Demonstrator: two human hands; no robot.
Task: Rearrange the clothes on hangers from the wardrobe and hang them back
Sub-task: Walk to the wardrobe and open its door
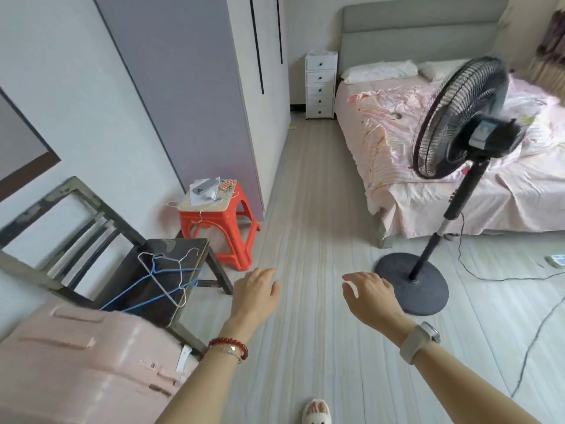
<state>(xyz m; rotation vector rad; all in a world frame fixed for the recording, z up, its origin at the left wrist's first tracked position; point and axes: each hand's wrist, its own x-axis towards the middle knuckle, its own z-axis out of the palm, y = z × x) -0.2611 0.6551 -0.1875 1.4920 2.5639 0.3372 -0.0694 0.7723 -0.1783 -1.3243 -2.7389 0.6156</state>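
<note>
Both my hands are held out over the floor, palms down, holding nothing. My left hand (255, 290) has relaxed fingers and hovers just right of a dark chair (171, 249). My right hand (368, 292) is loosely spread near the fan base. On the chair seat lie several empty wire hangers (166, 276), some blue, some white. The wardrobe (195, 96) stands at the left with its doors closed. No clothes are visible.
A pink suitcase (76, 362) lies at the lower left. A red plastic stool (220, 228) with a phone and papers stands by the wardrobe. A standing fan (458, 123) with a round base (411, 283) and trailing cord is at the right, before the bed (458, 166).
</note>
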